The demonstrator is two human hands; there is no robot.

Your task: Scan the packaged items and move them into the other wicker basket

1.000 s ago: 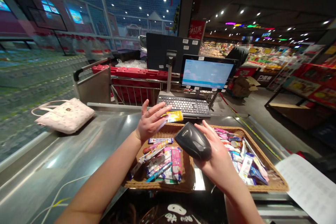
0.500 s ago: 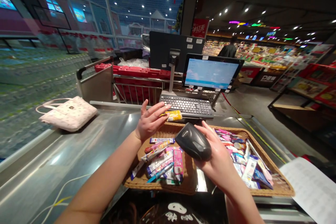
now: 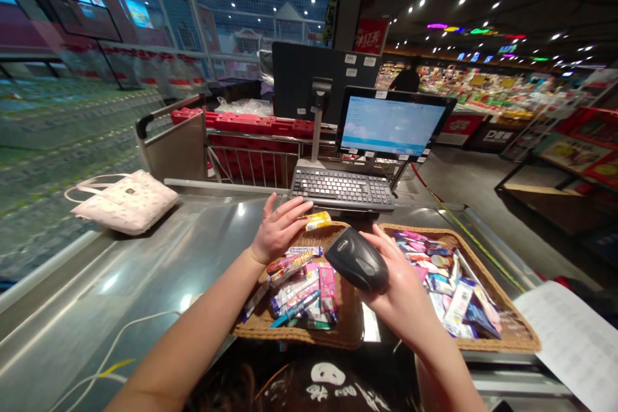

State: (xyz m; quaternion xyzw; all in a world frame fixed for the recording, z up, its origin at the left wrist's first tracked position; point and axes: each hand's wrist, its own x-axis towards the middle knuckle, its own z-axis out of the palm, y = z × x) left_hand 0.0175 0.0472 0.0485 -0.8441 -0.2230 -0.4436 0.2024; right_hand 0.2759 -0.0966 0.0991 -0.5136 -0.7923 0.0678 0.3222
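My left hand point(image 3: 277, 230) pinches a small yellow packet point(image 3: 316, 220) between thumb and fingers, held over the far edge of the left wicker basket point(image 3: 294, 333). Several colourful snack packets point(image 3: 302, 286) lie in that basket. My right hand point(image 3: 400, 293) grips a black barcode scanner point(image 3: 356, 259), its head turned toward the yellow packet. The scanner hovers between the left basket and the right wicker basket point(image 3: 512, 335), which also holds several wrapped items.
A keyboard point(image 3: 342, 188) and a lit monitor point(image 3: 393, 123) stand behind the baskets. A pale handbag point(image 3: 123, 201) rests on the steel counter point(image 3: 145, 270) at the left. White paper point(image 3: 574, 335) lies at the right edge. A red cart point(image 3: 246, 141) stands beyond the counter.
My left hand with the yellow packet has dropped lower, closer to the left basket. The scanner has stayed roughly in place. The view has tilted down slightly.
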